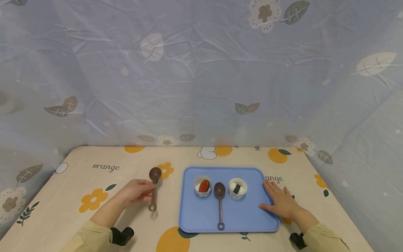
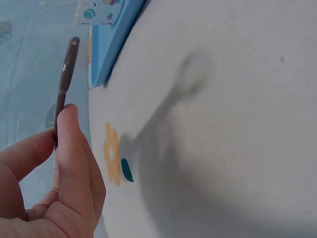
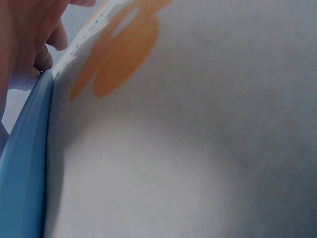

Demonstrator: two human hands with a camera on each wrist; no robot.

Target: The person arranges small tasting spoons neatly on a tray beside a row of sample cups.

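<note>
A brown spoon [image 1: 155, 174] with a ring at its handle's end is pinched between thumb and fingers of my left hand [image 1: 137, 192], left of the tray. In the left wrist view this spoon [image 2: 68, 67] is held above the cloth and casts a shadow there. My right hand [image 1: 281, 203] rests on the right rim of a blue tray [image 1: 252, 213], its fingers extended. On the tray, a second brown spoon [image 1: 219, 189] lies between two small paper cups. The left cup [image 1: 203, 193] holds a piece with a red-orange top; the right cup [image 1: 237, 195] holds a white piece with a black band.
A cream cloth [image 1: 132, 220] printed with oranges and flowers covers the table. Grey-blue fabric [image 1: 195, 87] with leaf prints hangs behind it and along the sides. Black wrist devices [image 1: 122, 236] show at both cuffs.
</note>
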